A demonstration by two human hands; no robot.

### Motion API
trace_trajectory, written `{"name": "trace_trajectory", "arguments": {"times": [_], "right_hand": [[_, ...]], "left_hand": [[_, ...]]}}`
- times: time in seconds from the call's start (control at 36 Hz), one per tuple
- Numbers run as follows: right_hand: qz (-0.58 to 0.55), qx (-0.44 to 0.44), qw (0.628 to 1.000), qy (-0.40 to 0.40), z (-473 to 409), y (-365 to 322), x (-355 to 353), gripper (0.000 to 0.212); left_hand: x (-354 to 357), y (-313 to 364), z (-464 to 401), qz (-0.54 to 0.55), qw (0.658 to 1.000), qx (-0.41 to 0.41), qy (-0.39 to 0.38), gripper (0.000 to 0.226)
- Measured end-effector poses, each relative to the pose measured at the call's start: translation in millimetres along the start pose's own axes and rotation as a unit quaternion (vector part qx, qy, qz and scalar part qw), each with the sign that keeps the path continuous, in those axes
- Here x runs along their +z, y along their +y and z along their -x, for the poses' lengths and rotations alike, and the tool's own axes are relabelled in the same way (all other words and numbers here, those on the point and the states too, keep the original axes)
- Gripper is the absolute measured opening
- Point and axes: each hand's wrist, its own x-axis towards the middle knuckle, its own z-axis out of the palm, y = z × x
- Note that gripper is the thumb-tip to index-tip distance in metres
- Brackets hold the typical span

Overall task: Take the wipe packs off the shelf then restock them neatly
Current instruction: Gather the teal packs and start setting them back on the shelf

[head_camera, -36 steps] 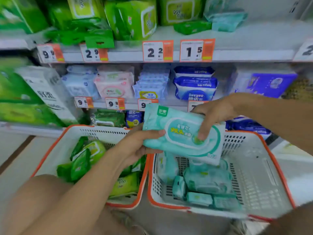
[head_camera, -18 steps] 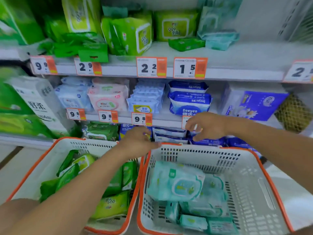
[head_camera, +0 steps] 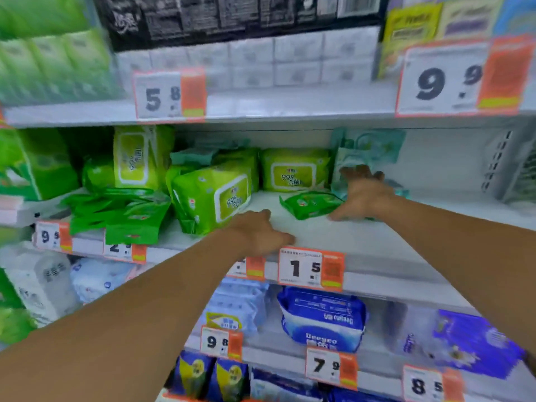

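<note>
Both my arms reach up to the middle shelf (head_camera: 362, 245). My right hand (head_camera: 362, 192) stretches with spread fingers against a pale teal wipe pack (head_camera: 345, 161) standing at the back of the shelf, and another teal pack (head_camera: 374, 143) leans behind it. A small flat green wipe pack (head_camera: 310, 203) lies just left of that hand. My left hand (head_camera: 261, 232) rests with loose fingers on the bare shelf near its front edge and holds nothing. Big lime-green wipe packs (head_camera: 214, 198) (head_camera: 294, 172) stand to the left.
Small dark-green packs (head_camera: 116, 213) are piled at the shelf's left front. Price tags (head_camera: 311, 268) hang along the shelf edge. Blue wipe packs (head_camera: 323, 317) fill the shelf below, and tissue packs (head_camera: 249, 62) sit on the shelf above.
The large teal pack went from both hands into the right basket. My view then swung up from the baskets, and both hands rose to the middle shelf, the right one reaching the teal packs.
</note>
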Motion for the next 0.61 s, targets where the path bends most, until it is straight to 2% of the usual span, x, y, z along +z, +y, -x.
{"name": "trace_trajectory", "arguments": {"times": [0.08, 0.17, 0.19, 0.31, 0.39, 0.44, 0.53, 0.61], "right_hand": [[0.039, 0.071, 0.996, -0.035, -19.1, 19.3, -11.1, 0.130], [-0.025, 0.024, 0.992, -0.119, -33.5, 43.0, -15.4, 0.145], [-0.044, 0.008, 0.990, -0.133, -33.9, 47.7, -16.5, 0.138], [-0.073, -0.007, 0.980, -0.184, -35.2, 49.3, -15.0, 0.087], [-0.077, -0.054, 0.979, -0.179, -32.1, 42.0, -12.0, 0.054], [-0.075, -0.075, 0.979, -0.175, -24.1, 39.5, -12.2, 0.048], [-0.112, -0.078, 0.973, -0.184, -12.9, 40.9, -20.4, 0.052], [-0.258, -0.052, 0.949, -0.173, -5.0, 47.1, -36.1, 0.061]], "left_hand": [[-4.9, 9.3, -13.0, -0.041, 0.999, -0.004, -0.021, 0.101], [-2.8, 20.9, -21.7, -0.077, 0.996, 0.012, -0.039, 0.102], [-3.3, 22.6, -24.2, -0.081, 0.996, 0.013, -0.043, 0.105], [-10.0, 21.5, -31.9, -0.111, 0.993, 0.016, -0.041, 0.121], [-10.1, 23.8, -29.3, -0.118, 0.992, 0.012, -0.037, 0.121], [-10.3, 27.3, -26.8, -0.119, 0.992, 0.011, -0.035, 0.119], [-11.8, 30.0, -27.6, -0.119, 0.992, 0.003, -0.035, 0.118], [-8.6, 29.0, -25.1, -0.094, 0.995, -0.005, -0.037, 0.119]]}}
